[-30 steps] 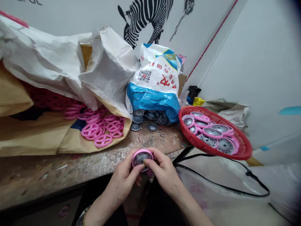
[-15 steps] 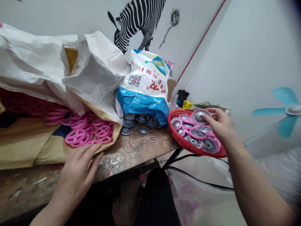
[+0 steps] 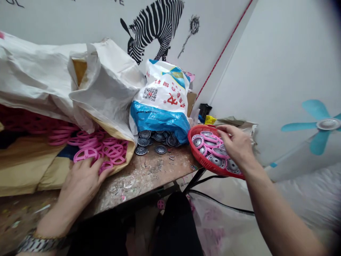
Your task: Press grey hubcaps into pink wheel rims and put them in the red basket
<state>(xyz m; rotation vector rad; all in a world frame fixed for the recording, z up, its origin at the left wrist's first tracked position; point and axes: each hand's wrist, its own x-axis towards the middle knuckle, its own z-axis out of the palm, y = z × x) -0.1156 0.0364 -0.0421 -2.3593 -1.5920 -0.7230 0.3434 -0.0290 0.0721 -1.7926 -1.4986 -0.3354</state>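
Observation:
On the left, my left hand [image 3: 82, 179] reaches to the mouth of a sack. Its fingers are apart, and the fingertips touch the nearest pink plastic wheel rings [image 3: 85, 154]. More spoked pink rings [image 3: 114, 149] lie heaped beside it. My right hand [image 3: 237, 145] is over the right side of a red plastic basket [image 3: 198, 156], fingers stretched and the thumb hidden from view. No disc shows in its fingers. Grey wheel discs set in pink rings [image 3: 216, 160] fill the basket; my hand covers some of them.
Grey discs [image 3: 160, 149] spill from a blue and white bag [image 3: 161, 117] at the table's back. The white and tan sack [image 3: 112, 92] spreads over the left. Scraps litter the worn tabletop [image 3: 149, 174]. A blue fan [image 3: 317, 124] stands at right.
My right hand has let go of the pink-rimmed grey disc over the basket and shifted slightly left. My left hand has moved left and up onto the pink rings.

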